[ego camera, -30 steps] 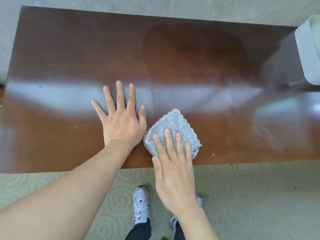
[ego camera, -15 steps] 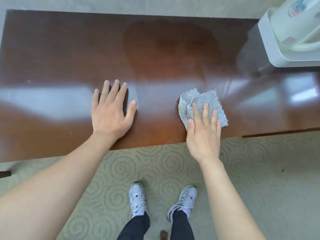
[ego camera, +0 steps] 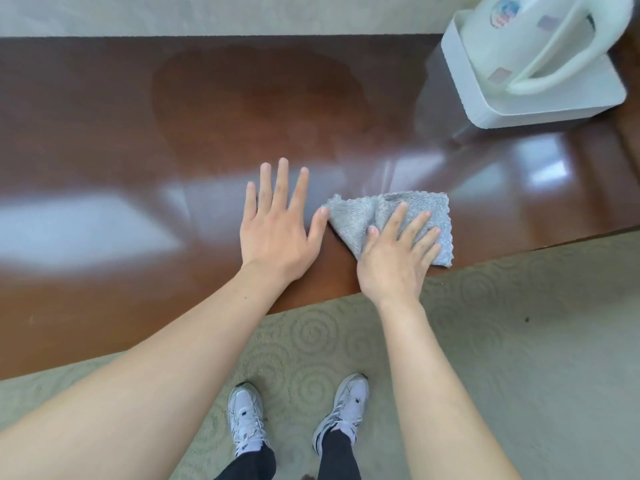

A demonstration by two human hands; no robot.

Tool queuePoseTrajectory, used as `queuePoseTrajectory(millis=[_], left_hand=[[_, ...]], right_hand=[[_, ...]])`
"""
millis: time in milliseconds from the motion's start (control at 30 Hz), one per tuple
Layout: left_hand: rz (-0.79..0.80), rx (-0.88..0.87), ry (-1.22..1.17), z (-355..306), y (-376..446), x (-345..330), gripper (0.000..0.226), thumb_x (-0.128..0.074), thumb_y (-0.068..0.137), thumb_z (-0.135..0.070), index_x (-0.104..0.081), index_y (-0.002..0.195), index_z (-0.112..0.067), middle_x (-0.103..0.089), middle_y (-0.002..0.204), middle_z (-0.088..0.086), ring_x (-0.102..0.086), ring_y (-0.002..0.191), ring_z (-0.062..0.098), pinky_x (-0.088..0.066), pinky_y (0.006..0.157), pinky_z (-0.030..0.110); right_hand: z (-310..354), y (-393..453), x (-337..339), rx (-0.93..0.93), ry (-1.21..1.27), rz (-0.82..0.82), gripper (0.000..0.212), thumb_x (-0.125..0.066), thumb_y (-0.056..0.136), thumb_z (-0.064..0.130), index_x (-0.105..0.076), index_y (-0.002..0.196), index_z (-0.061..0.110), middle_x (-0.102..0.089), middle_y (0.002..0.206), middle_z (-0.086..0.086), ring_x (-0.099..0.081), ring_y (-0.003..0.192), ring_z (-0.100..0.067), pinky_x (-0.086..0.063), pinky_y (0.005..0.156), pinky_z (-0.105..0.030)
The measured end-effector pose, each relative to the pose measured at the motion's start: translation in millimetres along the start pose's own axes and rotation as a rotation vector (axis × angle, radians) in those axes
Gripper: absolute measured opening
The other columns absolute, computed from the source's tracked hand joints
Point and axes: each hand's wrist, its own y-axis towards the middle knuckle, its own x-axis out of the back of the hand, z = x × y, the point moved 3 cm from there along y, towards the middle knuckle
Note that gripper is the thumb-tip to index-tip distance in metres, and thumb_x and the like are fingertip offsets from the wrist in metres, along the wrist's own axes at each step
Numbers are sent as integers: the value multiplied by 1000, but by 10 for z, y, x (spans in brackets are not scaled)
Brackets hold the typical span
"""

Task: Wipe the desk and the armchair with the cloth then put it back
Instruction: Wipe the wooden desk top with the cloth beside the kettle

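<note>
A glossy dark brown wooden desk [ego camera: 104, 133] fills the upper half of the head view. A folded grey fluffy cloth [ego camera: 360, 213] lies near the desk's front edge. My right hand [ego camera: 398, 258] presses flat on the cloth, fingers spread, covering its near half. Just left of it, my left hand [ego camera: 277, 233] rests palm down on the bare wood, fingers apart, its thumb touching the cloth's left corner. No armchair is in view.
A white plastic basin holding a white jug with a handle [ego camera: 533, 60] stands on the desk's back right corner. Below the desk edge is pale green carpet with a swirl pattern [ego camera: 519, 341], where my two white sneakers [ego camera: 298, 417] stand.
My right hand slid the cloth right along the front edge, then back left until it touches my left thumb. The view shifted right, so the basin shows fully.
</note>
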Motion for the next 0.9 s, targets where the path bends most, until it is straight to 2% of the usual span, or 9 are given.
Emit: queuePoseTrajectory(millis=[167,300,433,533,600,733,900], left_hand=[[-18,18,-8,-334,269,-110,75,-5,98,-61,-2,164,-27,10,171,9,13,157,28,5,127,47],[21,58,94,-450,358,-245,78,-1,97,-65,5,163,-25,14,170,11,17,156,33,6,125,52],[17,70,139,-455,396,-265,79,-4,98,-67,0,164,-23,7,171,13,11,156,37,2,125,56],[20,72,140,-468,391,-247,78,-8,99,-66,-4,164,-24,3,171,13,7,157,36,0,125,56],[30,74,154,-482,393,-237,77,-11,100,-65,-6,164,-24,1,171,13,5,157,36,-2,125,56],[37,85,165,-479,402,-220,75,-15,100,-62,-11,164,-23,-4,171,13,1,157,36,-4,125,55],[19,94,194,-471,406,-233,74,-18,100,-63,-13,164,-25,-8,171,11,-3,157,35,-7,125,55]], right_hand=[[-774,660,284,-156,-1,-6,62,-16,105,42,4,157,13,6,162,-26,4,146,-49,0,119,-57],[-943,845,380,-172,43,-27,60,-17,105,41,2,157,19,8,162,-23,7,147,-48,2,120,-56],[-761,519,263,-22,64,-15,59,-17,104,39,3,157,24,11,163,-18,12,148,-43,6,120,-54],[-487,156,137,142,12,35,62,-13,101,42,4,157,22,13,163,-17,13,147,-46,4,119,-59],[-400,137,126,181,-27,77,65,-9,99,48,5,157,22,12,163,-15,11,146,-49,3,117,-63],[-333,645,265,244,-83,70,67,-11,98,52,0,157,22,6,164,-16,7,146,-51,1,117,-64],[5,1795,498,259,-77,15,66,-16,100,53,1,157,24,7,164,-14,10,146,-49,4,117,-62]])
